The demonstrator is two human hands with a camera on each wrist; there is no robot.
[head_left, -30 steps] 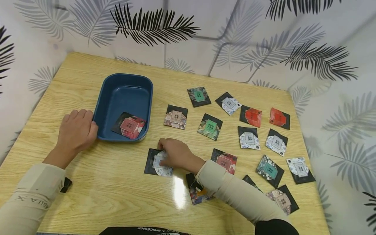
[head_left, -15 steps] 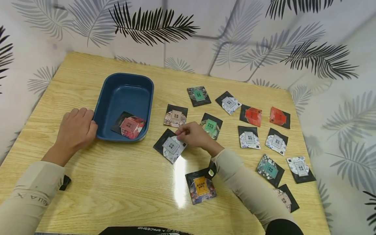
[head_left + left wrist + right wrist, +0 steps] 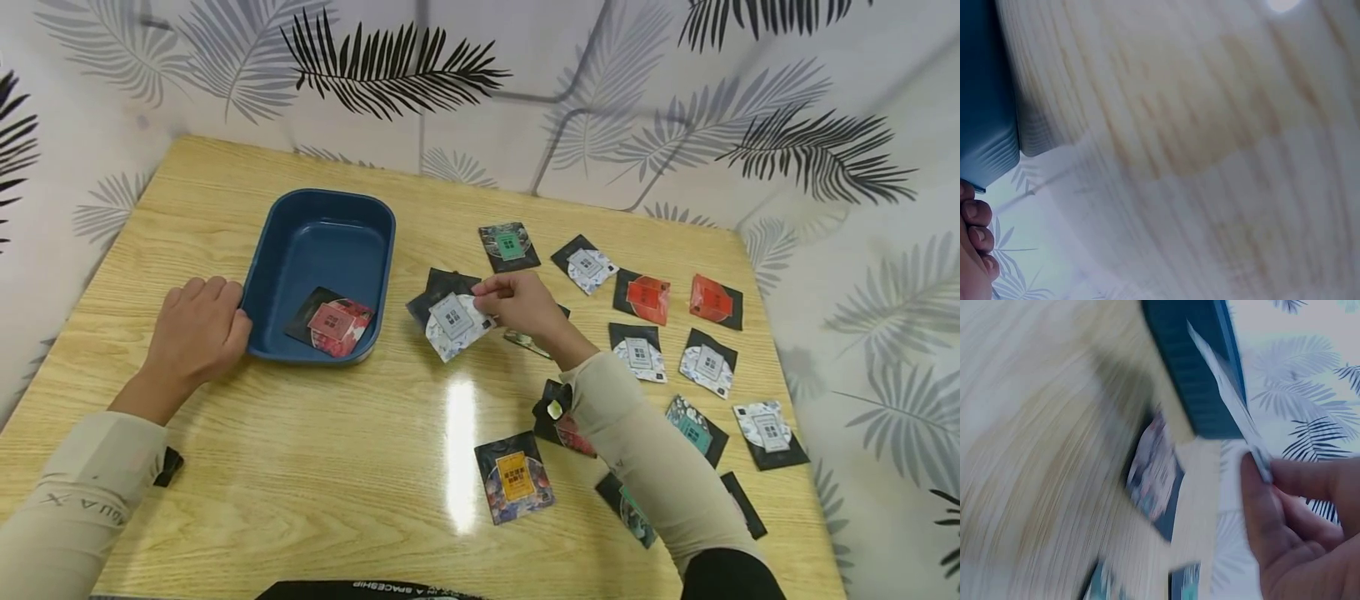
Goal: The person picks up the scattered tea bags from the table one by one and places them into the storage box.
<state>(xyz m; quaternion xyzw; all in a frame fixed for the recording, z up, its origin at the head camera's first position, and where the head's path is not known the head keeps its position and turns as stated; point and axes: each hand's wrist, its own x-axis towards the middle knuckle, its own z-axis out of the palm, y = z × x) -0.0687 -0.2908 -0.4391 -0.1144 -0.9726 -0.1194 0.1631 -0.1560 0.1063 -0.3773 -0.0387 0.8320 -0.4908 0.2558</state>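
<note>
My right hand [image 3: 525, 310] pinches a black-and-white sachet [image 3: 454, 321] by its right edge, between thumb and fingers, above the table. In the right wrist view, the raised sachet [image 3: 1229, 394] appears nearly edge-on, with the blue tray [image 3: 1200, 375] behind it. Below it lies a pink-and-black sachet [image 3: 1157, 472], which it partly covers in the head view. My left hand [image 3: 198, 329] grips the left rim of the blue tray [image 3: 318, 192], fingers curled; the left wrist view shows only its fingertips [image 3: 979, 214] by the tray corner. Inside the tray lies a red-and-black sachet [image 3: 330, 325].
Several flat sachets are spread over the right half of the wooden table [image 3: 300, 467]. An orange-labelled sachet [image 3: 513, 477] lies nearest the front, and a green-labelled sachet [image 3: 509, 247] is farther back. A leaf-patterned curtain [image 3: 465, 75] hangs behind the table.
My right hand has lifted the black-and-white sachet from the table and carried it up and away from me, slightly rightward. The left hand and tray stay in place.
</note>
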